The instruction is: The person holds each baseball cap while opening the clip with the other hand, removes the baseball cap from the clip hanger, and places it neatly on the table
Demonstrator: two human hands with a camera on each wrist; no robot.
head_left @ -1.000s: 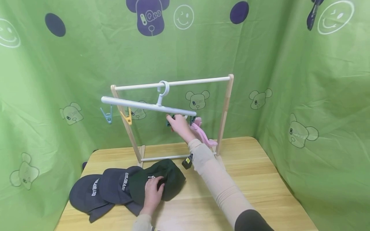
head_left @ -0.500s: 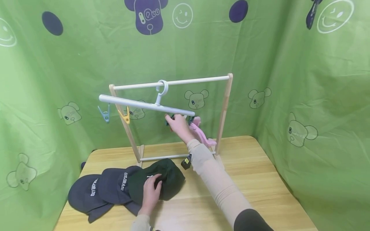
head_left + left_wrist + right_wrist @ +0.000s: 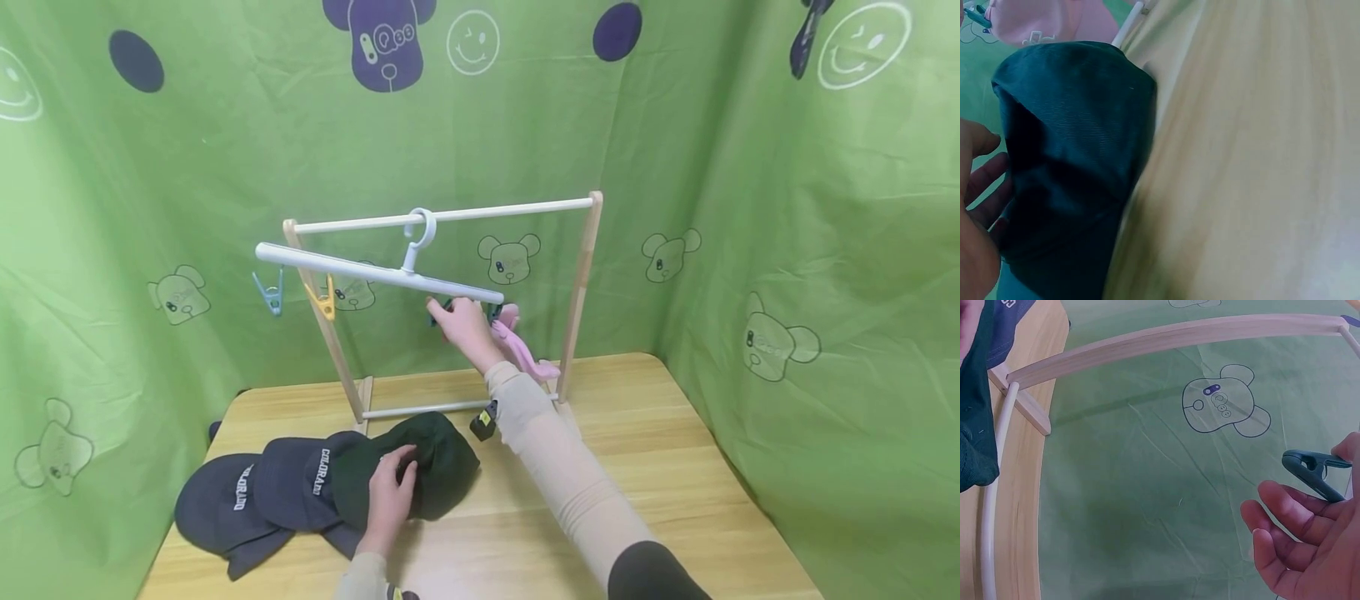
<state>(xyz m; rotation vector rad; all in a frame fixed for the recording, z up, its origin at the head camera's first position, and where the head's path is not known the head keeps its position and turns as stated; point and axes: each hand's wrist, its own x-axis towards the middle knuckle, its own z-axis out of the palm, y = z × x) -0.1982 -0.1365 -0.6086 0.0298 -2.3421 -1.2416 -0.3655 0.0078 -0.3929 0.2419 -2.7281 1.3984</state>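
In the head view my left hand [image 3: 392,496] lies on a dark green cap [image 3: 446,471], thumb and fingers apart near its fold. The left wrist view shows the fingertips [image 3: 997,178] right at that cap's edge. Up at the lower end of the tilted pale blue hanger [image 3: 367,271], my right hand [image 3: 468,329] pinches a dark green clip [image 3: 1313,472], thumb on one handle. A pink cap [image 3: 525,354] hangs at this end, partly hidden by the hand. Blue [image 3: 272,293] and yellow [image 3: 324,298] clips hang along the raised left end.
Two overlapping navy caps [image 3: 225,500] lie left of the green one on the wooden table [image 3: 645,450]. The hanger hooks over the top bar of a wooden rack [image 3: 588,258]. Green curtains [image 3: 675,125] with bear prints enclose the table on several sides.
My left hand has slid slightly left and up along the green cap. The right hand stays at the clip. The hanger's left end sits slightly higher.
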